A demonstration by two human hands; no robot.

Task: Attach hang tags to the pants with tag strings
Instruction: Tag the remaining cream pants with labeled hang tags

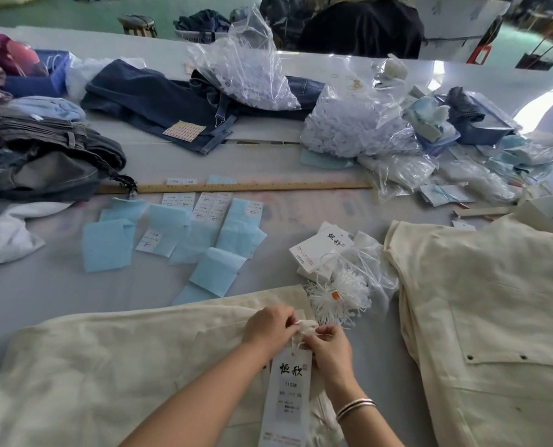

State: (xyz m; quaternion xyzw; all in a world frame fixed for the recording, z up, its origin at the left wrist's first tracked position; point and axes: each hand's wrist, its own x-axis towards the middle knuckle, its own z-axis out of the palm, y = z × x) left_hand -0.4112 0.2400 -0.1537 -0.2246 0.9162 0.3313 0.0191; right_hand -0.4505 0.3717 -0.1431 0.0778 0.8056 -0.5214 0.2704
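One long white hang tag (286,395), black characters, on cream pants (107,366).

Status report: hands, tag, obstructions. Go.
Left hand and right hand both pinching the tag string at the cream pants. Hang tag lying below them. Nothing in the way.

The hang tag (286,395) runs off the bottom edge, and its small print is too tiny to read. The two hands hide the tag string's knot. The cream pants (113,366) are cut off at the bottom too.
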